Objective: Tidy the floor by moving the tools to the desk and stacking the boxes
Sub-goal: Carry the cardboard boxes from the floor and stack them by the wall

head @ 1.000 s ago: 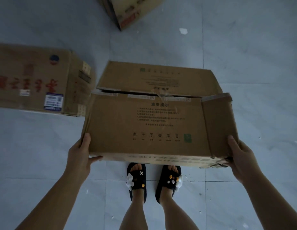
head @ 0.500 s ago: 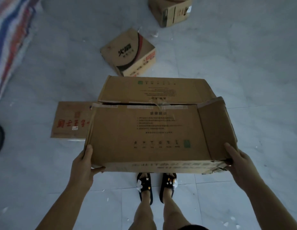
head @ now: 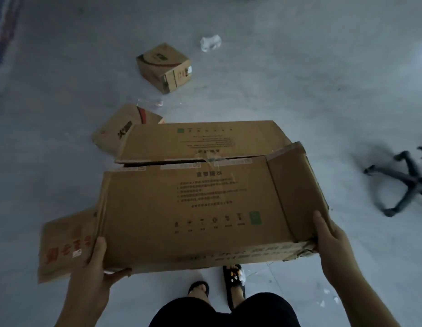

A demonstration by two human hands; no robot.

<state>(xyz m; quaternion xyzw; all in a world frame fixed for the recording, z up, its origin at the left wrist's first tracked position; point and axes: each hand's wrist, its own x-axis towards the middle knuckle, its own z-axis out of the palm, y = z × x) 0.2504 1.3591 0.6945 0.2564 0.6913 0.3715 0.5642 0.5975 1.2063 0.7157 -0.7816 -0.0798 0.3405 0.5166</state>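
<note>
Big carton off floor, carried over red-print box. Your left hand & right hand clamped on its near corners, fingers underneath. Keep level — top flaps loose. Square edges w/ box below before lowering.

1. The floor is pale grey tile with faint grout lines, dimly lit in a cool bluish cast.
2. A black chair base with splayed legs stands well to the right.
3. Striped fabric edges the upper left corner.
4. A crumpled white scrap lies far ahead; small white flecks dot the lower right.
</note>
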